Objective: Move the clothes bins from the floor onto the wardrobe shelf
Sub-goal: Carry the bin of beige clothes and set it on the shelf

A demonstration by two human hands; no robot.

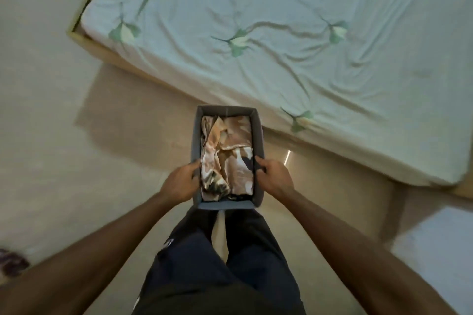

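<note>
No text, label, brand or number can be read anywhere in the head view. The only mark that might be print is a small white patch on the dark trousers point(169, 242) at the left thigh, too blurred to make out as letters or a logo. The grey bin point(225, 204), its patterned clothes point(227, 158) and the bed sheet point(281, 33) carry only patterns, no writing.

Grey bin point(258, 133) between both hands

A bed point(281, 33) with a pale leaf-print sheet point(256, 20) stands on the beige floor point(51, 135).
</note>
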